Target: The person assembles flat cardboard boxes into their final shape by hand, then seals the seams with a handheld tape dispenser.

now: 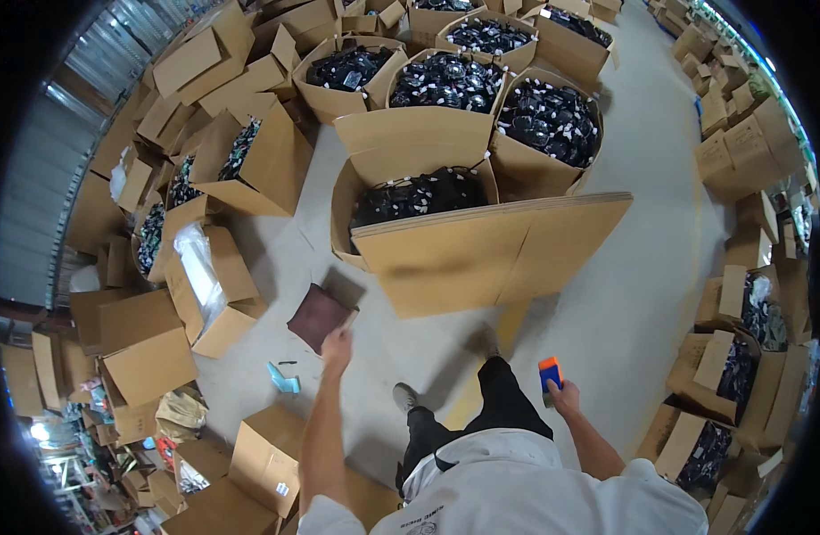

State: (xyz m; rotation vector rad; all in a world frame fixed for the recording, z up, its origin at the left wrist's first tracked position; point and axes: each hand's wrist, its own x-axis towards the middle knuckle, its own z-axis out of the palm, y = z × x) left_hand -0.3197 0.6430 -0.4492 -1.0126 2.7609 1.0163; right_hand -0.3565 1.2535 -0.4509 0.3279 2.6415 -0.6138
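Note:
My left hand [337, 350] is closed at the near right edge of a dark maroon square thing [321, 316], flat-topped like a stool seat; its underside is hidden. My right hand [563, 398], out to the right of my legs, grips a small blue block-like thing with an orange end [550, 370]; its kind does not show clearly. Ahead of me several flattened cardboard sheets [499, 254] lean, stacked together, against an open carton [414, 147]. Black cabled items [419, 196] with white ends fill that carton.
More open cartons of black items [550, 122] stand beyond. To the left are cartons, one with clear plastic [198, 267] in it. A light blue scrap [283, 379] lies on the floor. Another carton [269, 459] stands near my left arm. Cartons [713, 374] line the right side.

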